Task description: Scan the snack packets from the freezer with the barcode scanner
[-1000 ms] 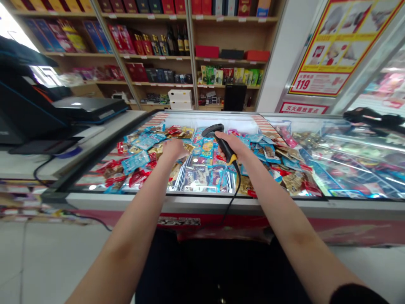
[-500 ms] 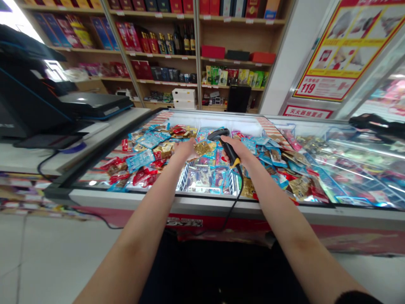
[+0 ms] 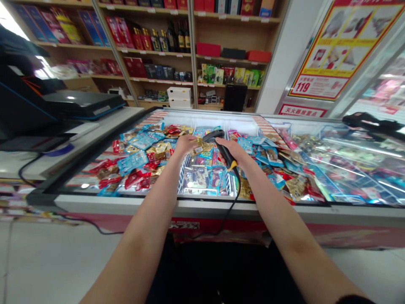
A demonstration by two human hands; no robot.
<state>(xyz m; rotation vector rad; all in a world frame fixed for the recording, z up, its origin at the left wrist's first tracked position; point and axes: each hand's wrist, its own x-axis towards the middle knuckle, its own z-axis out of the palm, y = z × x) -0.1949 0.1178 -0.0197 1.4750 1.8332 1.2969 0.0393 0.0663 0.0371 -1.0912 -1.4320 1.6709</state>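
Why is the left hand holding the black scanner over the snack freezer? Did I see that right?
Not quite: the black barcode scanner is in the right hand, not the left, and it is over the snack freezer, as the head view shows.

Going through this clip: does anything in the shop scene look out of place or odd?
Yes, a dark, blurred object appears to lie on the glass lid of the right-hand freezer, outside the stock beneath it. It looks left there; what it is cannot be told.

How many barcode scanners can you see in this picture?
1. The black corded barcode scanner is held in the right hand, above the freezer of packets. Another could be hidden among the packets.
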